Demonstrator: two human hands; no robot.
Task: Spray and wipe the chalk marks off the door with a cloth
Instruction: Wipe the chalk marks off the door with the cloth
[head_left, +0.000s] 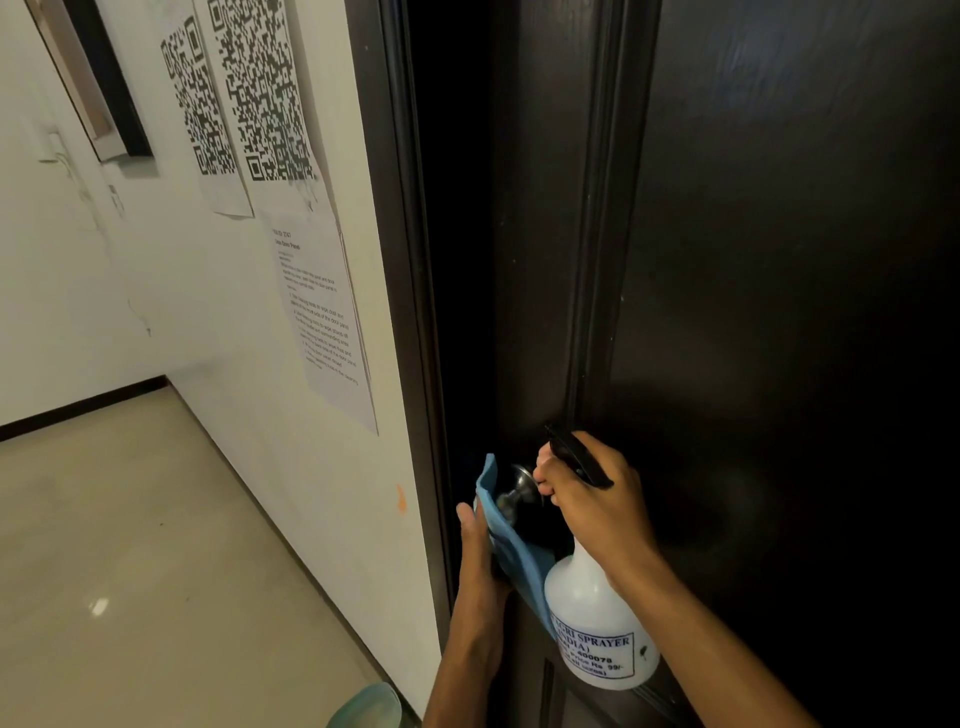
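Dark door (753, 260) (white wall (130, 270) beside); left hand (480, 561) grips cloth (511, 551), right hand (592, 499) clasps sprayer (597, 629).

Blue cloth (511, 545) against dark door (779, 260), white spray bottle (597, 629) just beside.

The door (779, 260) stands before me, the wall (156, 312) to its left with papers (322, 312) on it. My left hand (480, 551) holds the cloth (514, 551) beside the knob (517, 491); my right hand (592, 499), just right of the knob, grips the bottle (597, 623).
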